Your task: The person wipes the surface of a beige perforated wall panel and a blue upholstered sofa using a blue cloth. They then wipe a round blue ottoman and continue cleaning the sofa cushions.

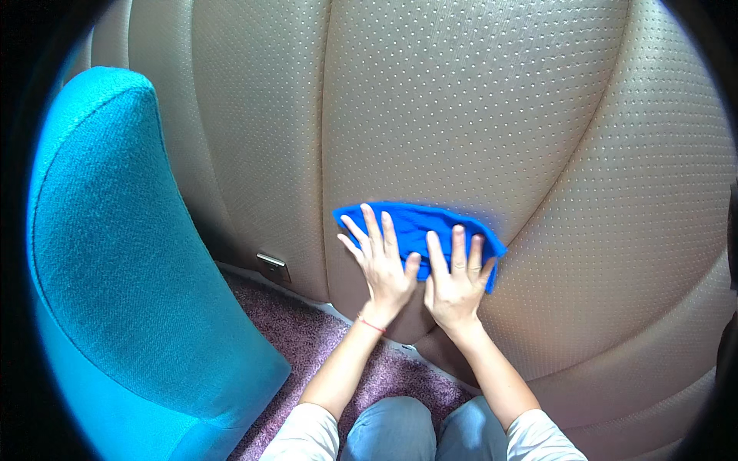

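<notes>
A blue cloth [410, 230] lies spread against the lower part of a beige perforated, padded wall panel [426, 115]. My left hand [383, 271] presses flat on the cloth's left part, its fingers spread and a thin red string at the wrist. Flat on the right part rests my right hand [458, 282], also with fingers apart. The cloth's upper edge and right corner show beyond my fingertips, while my palms hide some of its lower edge. Neither hand is closed around anything.
A turquoise fabric-covered chair [115, 230] stands close on the left. Below the panels, a metal-framed wall socket plate [273, 267] sits left of my hands. Purple carpet [311, 328] meets the wall along a pale skirting edge. My knees [392, 429] are at the bottom.
</notes>
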Motion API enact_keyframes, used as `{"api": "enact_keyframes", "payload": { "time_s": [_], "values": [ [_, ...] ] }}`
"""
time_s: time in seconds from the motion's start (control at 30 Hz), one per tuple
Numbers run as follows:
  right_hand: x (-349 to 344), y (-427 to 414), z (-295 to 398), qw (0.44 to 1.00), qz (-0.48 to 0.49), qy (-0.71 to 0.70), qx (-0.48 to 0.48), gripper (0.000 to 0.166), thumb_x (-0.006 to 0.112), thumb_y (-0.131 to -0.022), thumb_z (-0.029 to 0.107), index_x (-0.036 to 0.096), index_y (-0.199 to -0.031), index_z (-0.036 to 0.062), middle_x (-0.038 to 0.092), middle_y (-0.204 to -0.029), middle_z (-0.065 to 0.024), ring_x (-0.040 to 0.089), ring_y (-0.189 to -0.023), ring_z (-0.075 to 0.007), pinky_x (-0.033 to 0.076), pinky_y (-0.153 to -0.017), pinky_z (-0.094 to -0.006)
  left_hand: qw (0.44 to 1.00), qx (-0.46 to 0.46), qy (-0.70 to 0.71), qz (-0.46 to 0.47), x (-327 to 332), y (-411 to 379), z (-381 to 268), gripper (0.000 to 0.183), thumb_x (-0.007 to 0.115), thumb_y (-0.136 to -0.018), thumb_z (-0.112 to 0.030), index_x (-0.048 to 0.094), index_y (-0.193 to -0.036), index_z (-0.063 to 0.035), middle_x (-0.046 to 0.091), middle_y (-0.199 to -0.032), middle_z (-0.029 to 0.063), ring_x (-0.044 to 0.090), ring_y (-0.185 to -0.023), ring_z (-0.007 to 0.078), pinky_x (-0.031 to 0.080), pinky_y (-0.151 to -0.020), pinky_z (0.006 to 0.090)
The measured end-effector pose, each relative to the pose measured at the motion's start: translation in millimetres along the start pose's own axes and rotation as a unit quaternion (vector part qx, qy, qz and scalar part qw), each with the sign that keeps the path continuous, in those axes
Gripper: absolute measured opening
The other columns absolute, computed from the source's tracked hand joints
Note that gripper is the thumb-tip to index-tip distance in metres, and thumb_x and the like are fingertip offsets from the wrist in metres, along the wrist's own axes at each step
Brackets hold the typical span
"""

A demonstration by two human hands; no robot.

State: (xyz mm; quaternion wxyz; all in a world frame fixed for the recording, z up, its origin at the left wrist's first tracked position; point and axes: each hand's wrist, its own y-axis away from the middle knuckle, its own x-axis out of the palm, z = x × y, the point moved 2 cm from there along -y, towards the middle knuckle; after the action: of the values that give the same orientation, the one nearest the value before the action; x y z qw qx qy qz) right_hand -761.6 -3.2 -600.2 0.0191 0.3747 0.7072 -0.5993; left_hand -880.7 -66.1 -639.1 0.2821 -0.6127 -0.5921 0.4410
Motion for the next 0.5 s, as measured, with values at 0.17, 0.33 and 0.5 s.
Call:
{"api": "enact_keyframes", "payload": {
  "time_s": [0.17,0.33,0.5],
  "values": [
    [50,79,34,0.993,0.013,-0.031,-0.111,0.046,0.063,-0.088,0.026,0.065,-0.134,0.0263,0.040,-0.158,-0.0102,0.039,-0.144,-0.0266,0.004,-0.122,-0.0522,0.998,0.007,-0.059,-0.021,10,85,74,0.085,0.030,-0.100,-0.065,0.012,-0.160,-0.0074,0.001,-0.165,0.0258,-0.006,-0.146,0.0599,-0.005,-0.111,0.0746],
    [61,170,44,0.946,0.241,-0.147,-0.161,0.054,0.054,-0.094,0.023,0.050,-0.146,0.0083,0.052,-0.149,-0.0066,0.061,-0.110,-0.0150,0.048,-0.099,-0.0366,0.954,-0.187,-0.090,0.218,4,200,77,0.078,0.053,-0.095,-0.031,0.024,-0.147,0.0185,-0.002,-0.163,0.0315,-0.003,-0.150,0.0521,-0.006,-0.113,0.0720],
    [55,134,60,0.940,0.256,-0.188,-0.129,0.060,0.061,-0.092,0.029,0.049,-0.144,0.0009,0.048,-0.151,-0.0143,0.061,-0.110,-0.0203,0.045,-0.103,-0.0442,0.976,-0.164,-0.032,0.139,-7,172,83,0.075,0.051,-0.096,-0.025,0.019,-0.151,0.0140,-0.001,-0.163,0.0317,-0.001,-0.151,0.0493,-0.005,-0.118,0.0648]
  ]
}}
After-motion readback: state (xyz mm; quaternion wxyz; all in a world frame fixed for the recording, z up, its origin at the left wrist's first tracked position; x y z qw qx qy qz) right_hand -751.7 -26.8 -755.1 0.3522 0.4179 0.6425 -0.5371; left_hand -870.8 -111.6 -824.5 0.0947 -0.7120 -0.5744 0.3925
